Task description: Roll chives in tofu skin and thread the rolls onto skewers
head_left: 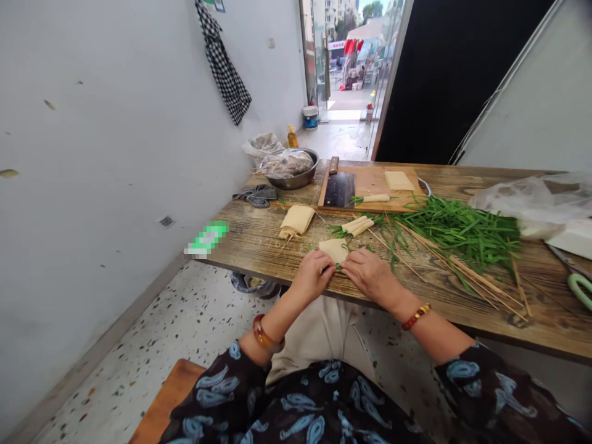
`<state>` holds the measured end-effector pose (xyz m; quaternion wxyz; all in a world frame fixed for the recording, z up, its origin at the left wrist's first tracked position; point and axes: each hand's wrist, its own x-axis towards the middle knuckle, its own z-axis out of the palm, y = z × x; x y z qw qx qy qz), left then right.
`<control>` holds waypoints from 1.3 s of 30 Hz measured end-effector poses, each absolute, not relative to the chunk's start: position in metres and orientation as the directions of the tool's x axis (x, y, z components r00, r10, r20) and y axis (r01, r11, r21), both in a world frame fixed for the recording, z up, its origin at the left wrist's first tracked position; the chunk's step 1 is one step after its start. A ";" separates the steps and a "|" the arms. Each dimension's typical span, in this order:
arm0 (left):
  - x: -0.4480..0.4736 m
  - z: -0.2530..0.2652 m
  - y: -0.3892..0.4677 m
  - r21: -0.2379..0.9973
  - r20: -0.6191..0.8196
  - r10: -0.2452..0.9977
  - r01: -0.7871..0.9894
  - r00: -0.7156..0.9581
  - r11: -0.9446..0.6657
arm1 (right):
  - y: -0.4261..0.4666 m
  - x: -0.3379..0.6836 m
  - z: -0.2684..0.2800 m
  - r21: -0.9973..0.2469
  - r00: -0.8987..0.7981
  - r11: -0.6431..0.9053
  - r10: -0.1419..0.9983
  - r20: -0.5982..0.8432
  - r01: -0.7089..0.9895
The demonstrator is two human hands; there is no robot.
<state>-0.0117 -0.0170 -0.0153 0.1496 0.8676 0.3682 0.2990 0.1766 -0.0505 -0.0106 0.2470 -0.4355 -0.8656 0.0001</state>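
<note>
A square tofu sheet [333, 249] lies on the table close to its front edge, with green chives [338, 267] along its near side. My left hand [314, 271] is closed on the sheet's near left edge, and my right hand [367, 271] is closed on its near right edge. Just beyond are finished tofu rolls [359, 226] with chive ends poking out. A stack of tofu sheets [296, 219] sits to the left of them. On the right lies a big heap of cut chives [467, 231], with bamboo skewers [467, 277] in front of it.
A cutting board [374, 179] at the back holds a cleaver [340, 188], one roll and more sheets. Behind left stands a metal bowl [296, 180] with a plastic bag in it, near a grey cloth [256, 195]. Scissors [578, 277] and a plastic bag [536, 197] lie far right.
</note>
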 end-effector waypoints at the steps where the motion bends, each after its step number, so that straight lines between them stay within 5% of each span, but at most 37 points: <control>1: -0.012 -0.015 -0.019 0.461 0.409 0.731 0.568 0.546 -0.682 | -0.050 0.175 -0.011 -0.181 -0.509 0.621 0.749 0.424 0.763; 9: -0.010 -0.015 -0.028 0.221 0.403 0.660 0.632 0.635 -0.743 | -0.048 0.177 -0.014 -0.255 -0.476 0.613 0.763 0.437 0.748; 18: -0.008 -0.014 -0.023 0.432 0.366 0.787 0.658 0.497 -0.617 | -0.043 0.176 -0.018 -0.502 -0.358 0.551 0.828 0.432 0.667; 31: -0.005 -0.009 -0.014 0.423 0.294 0.823 0.706 0.486 -0.568 | -0.029 0.177 -0.015 -0.648 -0.306 0.437 0.899 0.312 0.624; 39: -0.005 -0.008 -0.015 0.388 0.288 0.822 0.725 0.491 -0.570 | -0.026 0.187 -0.010 -0.641 -0.415 0.490 0.866 0.279 0.590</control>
